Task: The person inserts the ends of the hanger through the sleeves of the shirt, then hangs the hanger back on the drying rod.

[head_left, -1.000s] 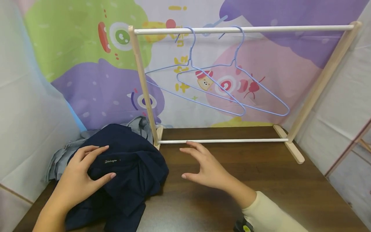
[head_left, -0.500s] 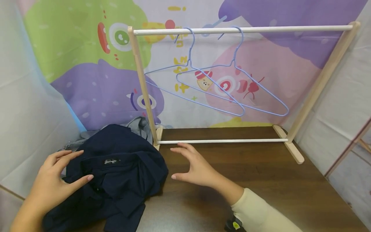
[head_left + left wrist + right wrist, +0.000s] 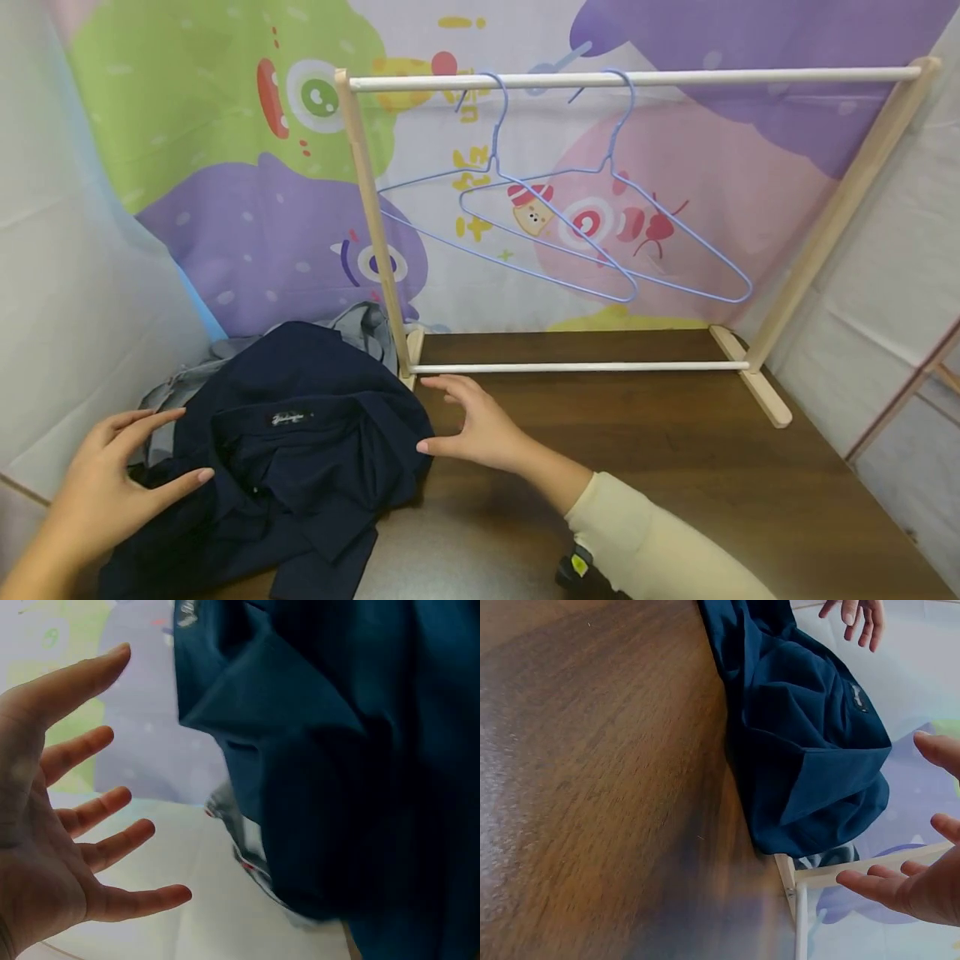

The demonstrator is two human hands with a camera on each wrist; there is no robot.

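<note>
The left hand (image 3: pixel 112 483) has its fingers spread and thumb apart, grasping nothing; it hovers by the near-left side of a dark navy cloth garment (image 3: pixel 322 467). The right hand (image 3: pixel 480 429) is likewise parted and holds nothing, its thumb tip just beside the garment's right side; contact there cannot be told. The garment lies bunched towards the left edge of the brown wood-grain surface (image 3: pixel 540 517), its label facing up. Behind it, a grey garment (image 3: pixel 363 321) lies crumpled near the back-left corner. A pale wooden rack (image 3: pixel 712 79) stands along the back edge, with two thin blue wire hangers (image 3: pixel 496 137) on its rail. Little appears done: both hangers are bare, and the navy garment is neither gripped nor spread flat.
</note>
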